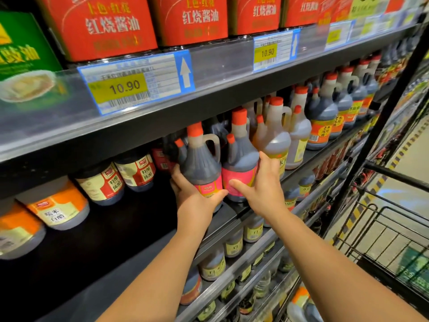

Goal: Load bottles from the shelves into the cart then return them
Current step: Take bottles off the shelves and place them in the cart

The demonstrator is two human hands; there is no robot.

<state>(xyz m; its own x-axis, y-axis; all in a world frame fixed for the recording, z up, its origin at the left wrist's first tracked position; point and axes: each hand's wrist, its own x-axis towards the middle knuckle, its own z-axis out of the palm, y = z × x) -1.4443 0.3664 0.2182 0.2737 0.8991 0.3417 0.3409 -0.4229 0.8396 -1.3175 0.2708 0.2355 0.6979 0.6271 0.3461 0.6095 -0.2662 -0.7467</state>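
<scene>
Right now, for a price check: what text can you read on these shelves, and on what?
"10.90": left price tag
"10.90": right price tag
"红烧酱油": red containers, top shelf
"特酿陈醋": dark jar label
"糯米白醋": orange jar label
Too blurred: pink labels of the left bottle in the left hand and the right bottle in the right hand; the tags' fine print.

Mid shelf, black: L dark bottle and R dark bottle, red caps, pink labels, side by side at front edge. Pale bottles just R of them, orange-label jugs further R. To the L, red-cream label bottles, then orange-white bottles. Top shelf: red-label containers, green container at L; 10.90 price tags on its rail. Lower shelf: small yellow-label bottles.
</scene>
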